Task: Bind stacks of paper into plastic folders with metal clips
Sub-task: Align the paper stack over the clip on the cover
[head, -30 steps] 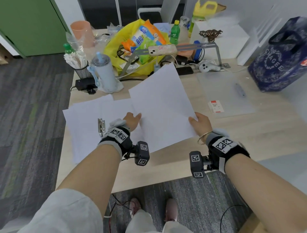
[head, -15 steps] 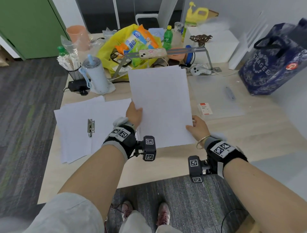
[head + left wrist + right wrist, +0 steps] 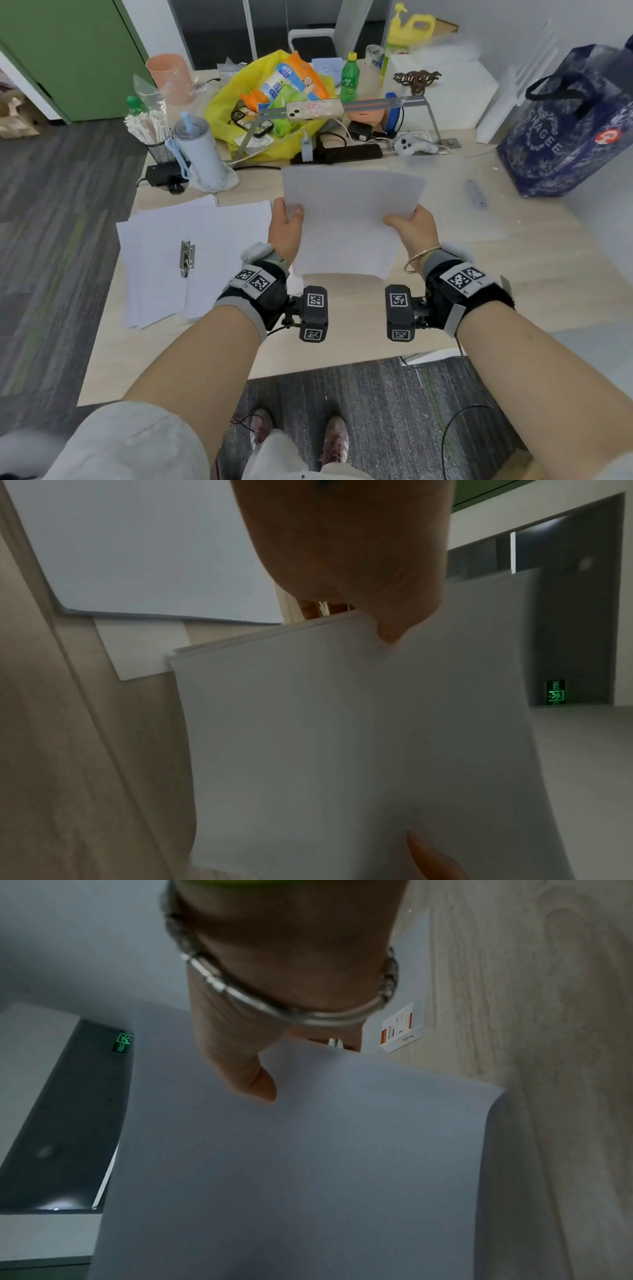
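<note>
Paper lies fanned at the left of the pale wooden table (image 3: 513, 274): a loose spread of white sheets (image 3: 154, 260) with a silver metal clip (image 3: 187, 253) resting on top, probably parked there so it is within reach once a stack is ready. That spread overhangs the table's left edge slightly, so you have little spare room on that side.

Your left hand (image 3: 286, 229) grips the left edge of the lifted stack of white paper (image 3: 346, 222), thumb on top and fingers curled beneath; the left wrist view shows the thumb pressing the top sheet near a corner where several sheet edges show. The stack hangs clear of the table, tilted up toward you, its far edge sagging a little. You seem to hold it this way to square the sheets before binding.

Your right hand (image 3: 412, 228) clamps the opposite edge the same way, thumb over, fingers under.

Right of the stack, a clear plastic folder (image 3: 455, 192) lies flat on the table, faint and hard to outline, with a small white-and-orange card (image 3: 402, 1027) on it in the right wrist view. That patch looks like your open landing room. The far side is crowded: a pale blue tumbler (image 3: 200, 154), a yellow bag of snacks (image 3: 274, 102) and a dark blue tote bag (image 3: 565, 113) at far right, so keep the stack's far edge low and near.
</note>
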The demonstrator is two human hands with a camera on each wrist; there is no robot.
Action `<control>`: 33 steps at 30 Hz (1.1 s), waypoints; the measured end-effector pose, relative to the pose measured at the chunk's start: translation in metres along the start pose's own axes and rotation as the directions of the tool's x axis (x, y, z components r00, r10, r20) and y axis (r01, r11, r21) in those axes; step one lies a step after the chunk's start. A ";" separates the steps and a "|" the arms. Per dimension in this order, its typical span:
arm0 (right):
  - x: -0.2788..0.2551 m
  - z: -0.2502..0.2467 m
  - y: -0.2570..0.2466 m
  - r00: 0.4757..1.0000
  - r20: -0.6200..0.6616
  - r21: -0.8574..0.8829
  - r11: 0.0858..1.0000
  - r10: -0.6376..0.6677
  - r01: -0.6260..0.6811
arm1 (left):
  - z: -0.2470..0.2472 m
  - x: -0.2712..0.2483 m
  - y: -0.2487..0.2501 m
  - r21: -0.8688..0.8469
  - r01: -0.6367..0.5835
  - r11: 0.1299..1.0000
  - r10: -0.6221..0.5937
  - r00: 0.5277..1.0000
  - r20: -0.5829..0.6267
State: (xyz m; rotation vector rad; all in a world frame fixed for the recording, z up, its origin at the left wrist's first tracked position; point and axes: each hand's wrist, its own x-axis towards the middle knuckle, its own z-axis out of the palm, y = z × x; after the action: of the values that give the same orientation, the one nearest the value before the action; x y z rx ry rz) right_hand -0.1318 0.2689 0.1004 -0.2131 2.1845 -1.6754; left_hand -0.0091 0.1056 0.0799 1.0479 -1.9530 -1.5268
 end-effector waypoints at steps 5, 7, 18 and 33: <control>0.002 -0.002 -0.006 0.999 0.039 0.098 0.995 -0.010 0.007 | 0.007 0.006 0.005 -0.013 0.034 0.999 -0.034 0.999 0.001; 0.005 0.000 -0.004 0.997 0.076 0.061 0.998 0.009 -0.014 | 0.011 0.005 0.004 0.003 0.059 0.998 -0.059 0.998 0.009; 0.004 0.002 0.010 0.990 0.132 -0.023 0.999 0.042 -0.039 | 0.015 0.001 0.003 -0.014 0.080 0.997 -0.081 0.996 -0.023; 0.012 -0.001 0.014 0.997 0.078 -0.001 1.000 0.017 -0.017 | 0.025 0.008 -0.006 -0.006 0.139 0.990 -0.139 0.990 -0.009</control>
State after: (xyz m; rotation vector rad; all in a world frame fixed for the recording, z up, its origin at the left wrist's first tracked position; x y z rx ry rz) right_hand -0.1418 0.2697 0.0851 -0.2552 2.1239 -1.6294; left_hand -0.0305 0.1143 0.0661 1.2092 -1.9030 -1.5951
